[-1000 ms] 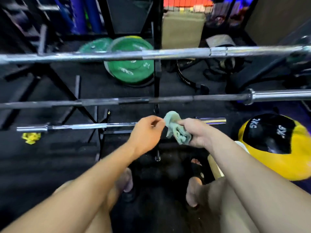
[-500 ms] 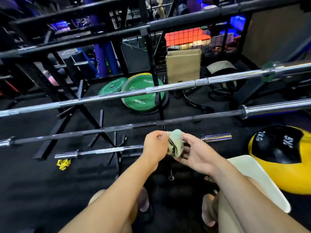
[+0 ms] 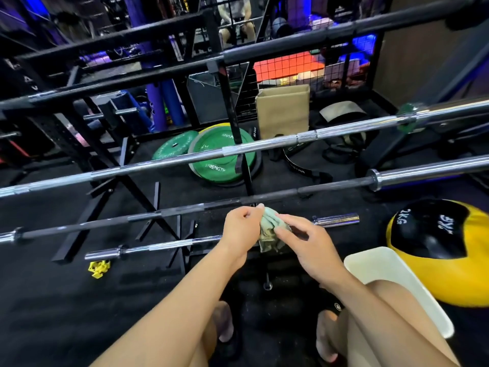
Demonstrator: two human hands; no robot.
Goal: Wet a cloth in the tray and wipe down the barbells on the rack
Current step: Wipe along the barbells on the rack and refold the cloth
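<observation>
1. The left hand [image 3: 242,229] is curling its fingers around the upper edge of the pale green cloth [image 3: 270,234], pinching it.
2. The right hand [image 3: 308,250] is gripping the cloth's other side between thumb and fingers.
3. The cloth is hanging bunched between both hands, in front of the lowest barbell [image 3: 169,245].
4. The white tray [image 3: 381,266] is sitting just beside the right wrist, with a yellow medicine ball [image 3: 447,250] beyond it.

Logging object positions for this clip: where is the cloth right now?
In the head view the cloth is bunched at centre frame, held between the left hand and right hand, just in front of the lowest barbell on the rack.
</observation>
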